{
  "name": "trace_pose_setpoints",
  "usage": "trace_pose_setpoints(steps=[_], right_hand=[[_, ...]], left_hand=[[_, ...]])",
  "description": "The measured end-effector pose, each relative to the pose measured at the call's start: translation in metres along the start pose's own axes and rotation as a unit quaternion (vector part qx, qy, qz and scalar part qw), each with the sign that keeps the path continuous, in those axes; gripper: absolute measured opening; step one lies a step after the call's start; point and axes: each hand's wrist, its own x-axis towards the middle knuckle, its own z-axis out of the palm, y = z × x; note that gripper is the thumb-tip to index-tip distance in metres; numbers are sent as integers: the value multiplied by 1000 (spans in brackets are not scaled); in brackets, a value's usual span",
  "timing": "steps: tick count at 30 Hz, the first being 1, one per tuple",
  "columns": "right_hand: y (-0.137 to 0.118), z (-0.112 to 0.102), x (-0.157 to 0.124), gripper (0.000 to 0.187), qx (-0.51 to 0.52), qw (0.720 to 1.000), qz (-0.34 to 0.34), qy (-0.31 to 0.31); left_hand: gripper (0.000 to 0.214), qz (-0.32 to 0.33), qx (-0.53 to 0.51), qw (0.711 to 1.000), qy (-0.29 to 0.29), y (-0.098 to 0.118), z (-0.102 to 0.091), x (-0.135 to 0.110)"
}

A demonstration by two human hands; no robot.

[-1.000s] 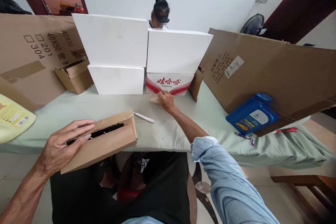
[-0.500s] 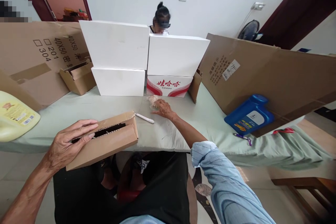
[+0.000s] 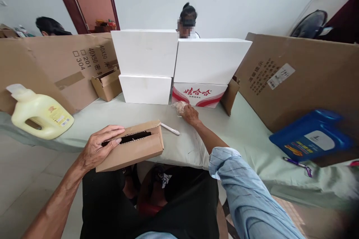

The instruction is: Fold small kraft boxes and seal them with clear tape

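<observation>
My left hand [image 3: 105, 145] grips a narrow brown cardboard box [image 3: 140, 148] at its left end, thumb over the open slot and fingers behind. The box tilts at the table's front edge, and its inside looks dark. Farther forward, my right hand [image 3: 191, 115] has its fingers closed on a crumpled bit of clear plastic wrap [image 3: 179, 106]. That wrap lies in front of the white carton with red lettering [image 3: 199, 95]. A slim white stick-like object [image 3: 170, 129] lies just right of the brown box; its kind is unclear.
White boxes [image 3: 144, 54] are stacked at the back, with a small open carton [image 3: 108, 84] to their left. Large cardboard sheets [image 3: 297, 93] stand at both sides. A yellow jug [image 3: 42, 114], a blue bottle [image 3: 311, 134] and a purple pen [image 3: 297, 165] sit nearby. A person [image 3: 187, 22] is behind the boxes.
My view has turned left, so everything sits farther right in the picture. My right hand's fingers have closed on the plastic wrap. My left hand still grips the brown box.
</observation>
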Motion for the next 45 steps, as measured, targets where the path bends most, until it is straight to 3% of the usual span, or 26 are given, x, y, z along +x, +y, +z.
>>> trace_pose_setpoints(steps=[7, 10, 13, 16, 18, 22, 24, 27, 34, 40, 42, 45], right_hand=[[-20, -34, -26, 34, 57, 995, -38, 72], [-49, -55, -59, 33, 147, 967, -159, 135], [-92, -76, -103, 38, 239, 889, -342, 189], [-133, -92, -138, 42, 208, 843, -477, 137], [-151, -96, -150, 55, 158, 837, -516, 90], [-158, -95, -150, 62, 106, 858, -500, 51], [-155, -94, -148, 60, 111, 863, -489, 53], [-152, -92, -151, 59, 120, 859, -493, 61], [-161, -91, -168, 52, 78, 858, -498, 101], [-158, -97, -195, 18, 21, 848, -501, 172], [-153, -97, -201, 15, 18, 845, -497, 196], [-145, -92, -205, 20, 30, 849, -478, 223]], left_hand=[[35, -65, -33, 997, 2, -2, -3, -1], [43, -136, -47, 990, -13, 0, -11, 2], [50, -184, -69, 980, -26, 0, -17, 9], [49, -193, -85, 977, -9, -4, -17, 18], [46, -188, -100, 977, 28, -8, -13, 23], [29, -141, -103, 973, 151, -11, -7, 23], [17, -94, -55, 980, 168, -11, -8, 18], [24, -41, 18, 995, 87, -9, -15, 8], [49, -71, 38, 986, -147, 0, -37, 4], [45, -80, 71, 968, -226, 11, -50, 12], [45, -92, 40, 964, -246, 11, -56, 12], [64, -101, -52, 958, -265, 11, -64, 10]])
